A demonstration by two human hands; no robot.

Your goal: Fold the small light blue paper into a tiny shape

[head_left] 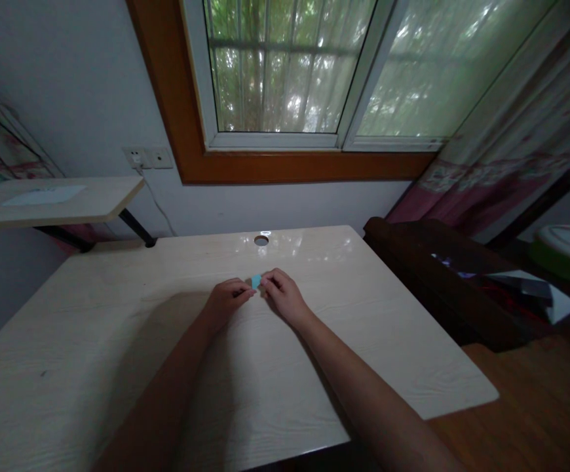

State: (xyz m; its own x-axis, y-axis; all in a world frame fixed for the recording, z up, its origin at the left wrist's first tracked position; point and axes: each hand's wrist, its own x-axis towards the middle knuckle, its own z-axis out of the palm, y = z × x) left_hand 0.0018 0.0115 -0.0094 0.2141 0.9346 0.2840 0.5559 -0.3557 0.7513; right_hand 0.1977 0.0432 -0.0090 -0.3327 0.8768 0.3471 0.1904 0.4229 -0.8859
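Note:
A small light-blue piece (256, 281), flat like paper, is pinched between my two hands over the pale wooden desk (285, 367). My left hand (227, 301) is closed, with thumb and fingertips at the piece's left and lower edge. On its right edge are the closed fingertips of my right hand (283, 294). The fingers cover part of the piece, so its full shape cannot be made out.
A round cable hole (261, 240) lies near the desk's back edge. At the left stands a raised shelf (54, 203) with a white sheet on it. Beyond the desk's right edge is dark wooden furniture (413, 275) with papers. A window (289, 72) is ahead.

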